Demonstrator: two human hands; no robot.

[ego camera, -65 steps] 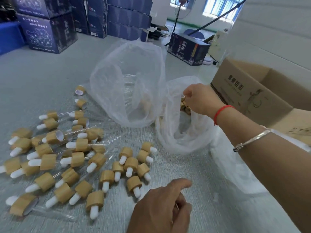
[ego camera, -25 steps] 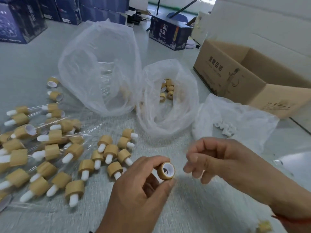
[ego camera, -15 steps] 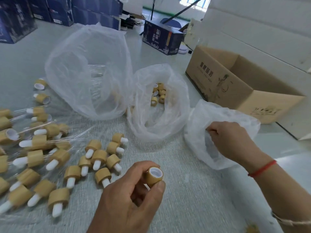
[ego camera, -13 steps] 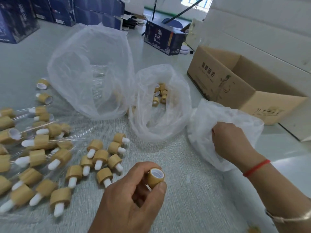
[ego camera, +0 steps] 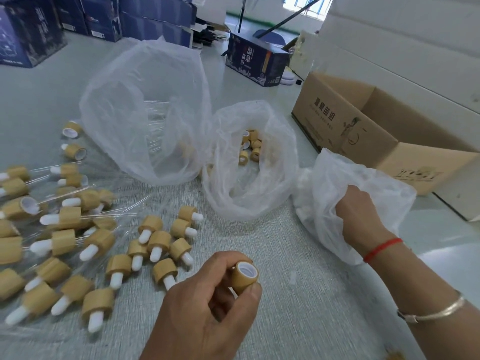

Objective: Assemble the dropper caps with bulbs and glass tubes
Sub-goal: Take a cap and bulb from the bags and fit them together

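Presently, from the head view, I read the left hand point(ego camera: 205, 305) at near centre pinching a bamboo cap point(ego camera: 245, 276) between thumb and curled fingers. The cap's white-lined open end is turned up and rightward, which I judge presents the bore for a bulb.

My right hand point(ego camera: 359, 216) is pushed into the bulb bag point(ego camera: 376, 193) at right; its fingers are buried in plastic, so I cannot tell whether they have closed on a bulb. White bulbs show faintly through the bag wall.

Supply is staged by part: loose caps in the middle bag point(ego camera: 249, 178), glass tubes in the far-left large bag point(ego camera: 145, 113).

Capped bulbs without tubes point(ego camera: 161, 240) lie grouped at centre-left; farther left, finished droppers point(ego camera: 65, 216) lie with tubes fitted, keeping stages separate.

A cardboard box point(ego camera: 384, 136) stands open at far right.
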